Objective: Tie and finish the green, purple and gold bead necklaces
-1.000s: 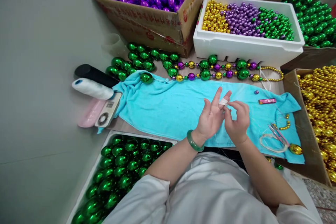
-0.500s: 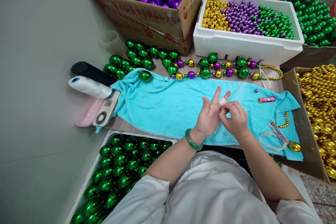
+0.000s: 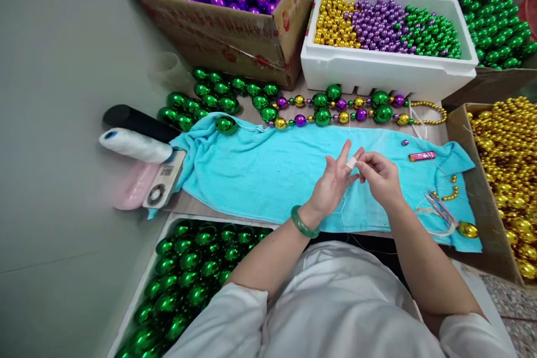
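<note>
My left hand (image 3: 331, 185) is raised over a turquoise towel (image 3: 260, 168) with its fingers spread; a jade bangle (image 3: 302, 224) circles the wrist. One fingertip carries a wrap of white tape (image 3: 351, 163). My right hand (image 3: 380, 179) meets it from the right, thumb and forefinger pinched right beside the tape on a thin white thread (image 3: 344, 210) that trails down towards my lap. A finished strand of green, purple and gold beads (image 3: 335, 112) lies along the towel's far edge.
Scissors (image 3: 438, 207), a pink lighter (image 3: 422, 156) and loose gold beads lie on the towel's right end. Around it: a white foam box (image 3: 377, 70), cardboard boxes of purple (image 3: 235, 39), green (image 3: 490, 17) and gold beads (image 3: 503, 151), a green-bead tray (image 3: 188, 268), thread spools (image 3: 134, 145).
Both hands have drifted slightly away from me and stayed together; the right hand's fingers have shifted a little at the taped fingertip. The view has tilted slightly.
</note>
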Tool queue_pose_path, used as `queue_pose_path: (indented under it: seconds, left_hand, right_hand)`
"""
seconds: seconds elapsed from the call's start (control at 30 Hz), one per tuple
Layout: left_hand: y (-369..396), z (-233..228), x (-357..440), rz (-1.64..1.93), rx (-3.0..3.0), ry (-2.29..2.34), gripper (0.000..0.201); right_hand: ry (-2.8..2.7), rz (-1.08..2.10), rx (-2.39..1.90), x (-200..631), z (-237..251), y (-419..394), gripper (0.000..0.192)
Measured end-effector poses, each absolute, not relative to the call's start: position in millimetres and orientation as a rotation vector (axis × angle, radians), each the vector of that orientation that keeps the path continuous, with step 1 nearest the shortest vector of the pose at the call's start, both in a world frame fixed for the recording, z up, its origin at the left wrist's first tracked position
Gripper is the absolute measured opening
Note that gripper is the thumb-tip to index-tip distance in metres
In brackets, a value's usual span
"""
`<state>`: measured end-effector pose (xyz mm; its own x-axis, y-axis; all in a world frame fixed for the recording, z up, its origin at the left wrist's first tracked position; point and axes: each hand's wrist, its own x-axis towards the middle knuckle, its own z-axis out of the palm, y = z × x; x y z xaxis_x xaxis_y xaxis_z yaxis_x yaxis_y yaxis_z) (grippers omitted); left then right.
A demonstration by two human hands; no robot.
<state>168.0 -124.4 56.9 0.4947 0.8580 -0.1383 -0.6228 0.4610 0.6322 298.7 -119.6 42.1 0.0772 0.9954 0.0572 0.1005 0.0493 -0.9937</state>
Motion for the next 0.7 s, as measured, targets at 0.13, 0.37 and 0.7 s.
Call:
queue_pose_path:
  seconds: [0.13, 0.37, 0.7]
  left_hand:
    - [-123.8, 56.1, 170.5, 0.956, 0.605, 0.496, 0.076]
    - [-120.2, 60.2, 170.9, 0.957, 0.498, 0.565, 0.072]
    - [-131.3, 52.9, 184.3, 0.899, 0.347, 0.308, 0.087]
  right_hand:
    - [-1.243, 0.831, -1.327, 297.0, 34.3, -120.1, 0.016]
    - [-0.974, 1.181, -1.192, 303.9, 33.7, -113.3, 0.036]
    - [-0.520, 1.408, -1.151, 298.7, 21.9, -137.6, 0.030]
